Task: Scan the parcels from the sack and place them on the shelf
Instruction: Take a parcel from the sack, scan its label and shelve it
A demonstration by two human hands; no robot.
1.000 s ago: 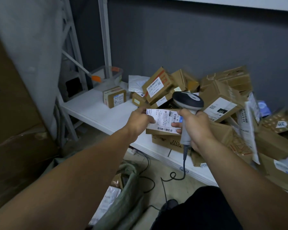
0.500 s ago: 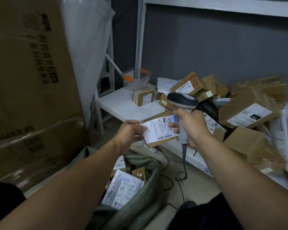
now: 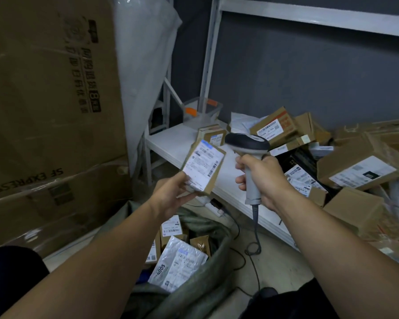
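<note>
Dark grey wall [image 3: 309, 77]; pale floor [image 3: 276, 265]; big cardboard boxes [image 3: 44, 88] stacked left.

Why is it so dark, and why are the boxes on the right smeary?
Head view: dim room light leaves colours murky; the brown cardboard boxes at the right edge are blur-smeared; the small brown white-labelled parcel in the left hand has print too soft to read; the grey handheld scanner in the right hand looks sharper.

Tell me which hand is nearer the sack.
Left. The left hand, holding a parcel, is just above the sack; the right hand, gripping the scanner, is farther right, by the shelf.
</note>
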